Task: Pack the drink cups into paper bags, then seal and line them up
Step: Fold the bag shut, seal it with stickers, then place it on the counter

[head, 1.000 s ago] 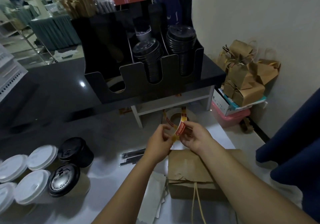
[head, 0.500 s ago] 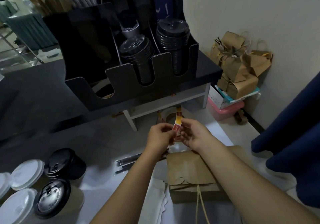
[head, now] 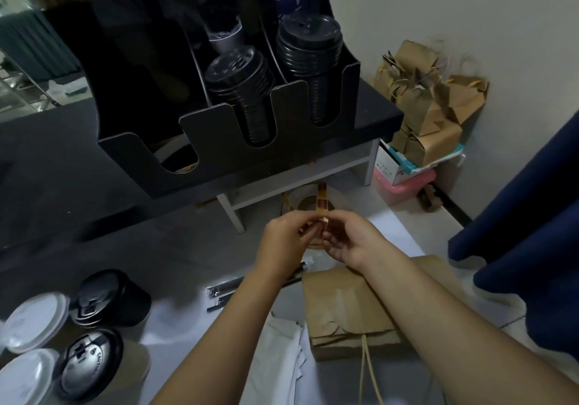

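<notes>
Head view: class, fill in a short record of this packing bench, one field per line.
Left hand: pinches sticker strip
Right hand: pinches the same strip
Paper bag: top folded over, below the hands, no sticker seen on it
Lidded cups: lower left, unpacked
Packed bags: piled far right

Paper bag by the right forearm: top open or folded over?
Folded over. The paper bag shows a creased flap with no opening visible; its cord handle hangs toward the camera. Seal on it: cannot tell.
</notes>
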